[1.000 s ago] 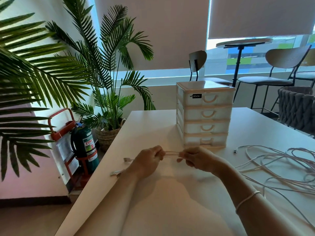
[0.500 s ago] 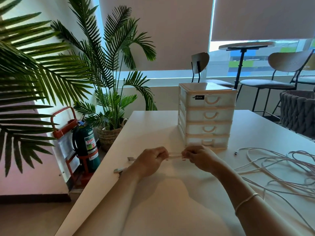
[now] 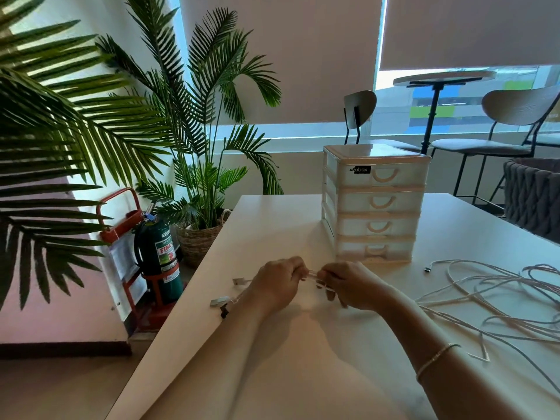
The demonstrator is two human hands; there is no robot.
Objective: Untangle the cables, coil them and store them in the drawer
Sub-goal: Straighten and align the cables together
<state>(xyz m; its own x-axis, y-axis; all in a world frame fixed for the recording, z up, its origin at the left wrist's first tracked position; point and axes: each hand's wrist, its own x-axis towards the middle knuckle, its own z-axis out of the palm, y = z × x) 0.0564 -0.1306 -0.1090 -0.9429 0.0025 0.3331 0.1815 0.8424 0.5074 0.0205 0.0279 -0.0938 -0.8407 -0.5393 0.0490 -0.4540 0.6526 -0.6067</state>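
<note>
In front of the drawer unit (image 3: 375,204), my left hand (image 3: 277,286) and right hand (image 3: 351,287) each pinch a short stretch of thin white cable (image 3: 312,273) just above the surface (image 3: 303,359). Light and limp, it likely handles best gripped near its plugs (image 3: 220,302); the tangle (image 3: 500,298) lies right of the unit.

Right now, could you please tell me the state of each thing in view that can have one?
Left hand: grips a short stretch of cable.
Right hand: pinches the same stretch.
Held cable: taut between the hands, plugs lying at the table's left edge.
Loose cables: tangled, uncoiled on the table.
Drawer unit: upright, all four drawers shut.
Window blinds: lowered most of the way.
</note>
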